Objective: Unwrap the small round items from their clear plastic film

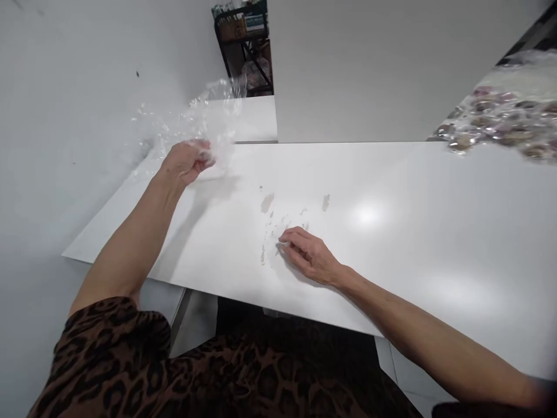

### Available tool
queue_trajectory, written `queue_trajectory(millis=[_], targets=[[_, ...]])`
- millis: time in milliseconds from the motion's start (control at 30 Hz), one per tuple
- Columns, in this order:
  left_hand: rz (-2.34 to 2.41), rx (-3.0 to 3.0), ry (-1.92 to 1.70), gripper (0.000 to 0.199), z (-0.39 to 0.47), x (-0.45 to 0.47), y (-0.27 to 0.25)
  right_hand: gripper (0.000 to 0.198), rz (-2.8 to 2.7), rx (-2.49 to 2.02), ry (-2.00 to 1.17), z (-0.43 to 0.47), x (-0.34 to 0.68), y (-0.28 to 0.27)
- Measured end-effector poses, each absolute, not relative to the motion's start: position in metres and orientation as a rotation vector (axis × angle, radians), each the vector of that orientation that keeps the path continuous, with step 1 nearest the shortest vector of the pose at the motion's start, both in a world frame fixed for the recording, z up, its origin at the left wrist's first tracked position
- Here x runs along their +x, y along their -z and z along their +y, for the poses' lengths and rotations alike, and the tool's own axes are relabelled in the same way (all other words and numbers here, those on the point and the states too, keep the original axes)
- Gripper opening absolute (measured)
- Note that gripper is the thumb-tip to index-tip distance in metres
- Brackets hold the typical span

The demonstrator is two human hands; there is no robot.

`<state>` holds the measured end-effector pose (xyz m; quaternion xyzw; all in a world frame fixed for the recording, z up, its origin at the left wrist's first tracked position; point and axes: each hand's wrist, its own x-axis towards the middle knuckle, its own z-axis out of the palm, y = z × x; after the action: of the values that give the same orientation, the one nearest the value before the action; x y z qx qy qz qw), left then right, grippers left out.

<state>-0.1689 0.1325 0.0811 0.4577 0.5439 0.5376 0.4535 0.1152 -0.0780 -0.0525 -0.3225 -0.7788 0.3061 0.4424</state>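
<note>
My left hand [190, 161] is closed on a crumpled clear plastic bag [217, 113]. The bag is raised over the table's far left part and blurred by motion. Low over the middle of the white table [413, 232] is my right hand [311, 253], its fingers loosely bent with a gap to the thumb and nothing visible between them. Whether its fingertips touch the surface I cannot tell. Greyish wet-looking marks [267, 202] and small specks lie on the tabletop just beyond and left of that hand.
At the far right lies a pile of clear packages [509, 119] with brown and pinkish contents. A white panel [369, 69] rises behind the table. A wall [87, 87] borders the left side. A dark rack [241, 40] with boxes stands at the back.
</note>
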Motion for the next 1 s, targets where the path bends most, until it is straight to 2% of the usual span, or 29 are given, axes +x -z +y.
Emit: queue_trajectory(millis=[167, 433, 600, 867, 933, 1000], targets=[[1.321, 1.078, -1.429, 0.021, 0.173, -0.156, -0.085, 0.020, -1.930, -0.820, -0.815, -0.078, 0.116, 0.046], [1.536, 1.144, -1.153, 0.019, 0.172, -0.155, -0.068, 0.019, -1.940, -0.853, -0.882, -0.078, 0.120, 0.050], [1.569, 1.166, -1.122, 0.021, 0.175, -0.165, -0.064, 0.024, -1.946, -0.855, -0.891, -0.078, 0.121, 0.053], [1.481, 1.307, -0.667, 0.020, 0.159, -0.173, -0.059, 0.023, -1.938, -0.873, -0.916, -0.076, 0.121, 0.053], [1.558, 1.287, -0.771, 0.020, 0.170, -0.179, -0.063, 0.023, -1.936, -0.892, -0.933, -0.077, 0.122, 0.054], [1.639, 1.205, -1.032, 0.020, 0.192, -0.189, -0.073, 0.022, -1.934, -0.906, -0.955, -0.077, 0.123, 0.055]])
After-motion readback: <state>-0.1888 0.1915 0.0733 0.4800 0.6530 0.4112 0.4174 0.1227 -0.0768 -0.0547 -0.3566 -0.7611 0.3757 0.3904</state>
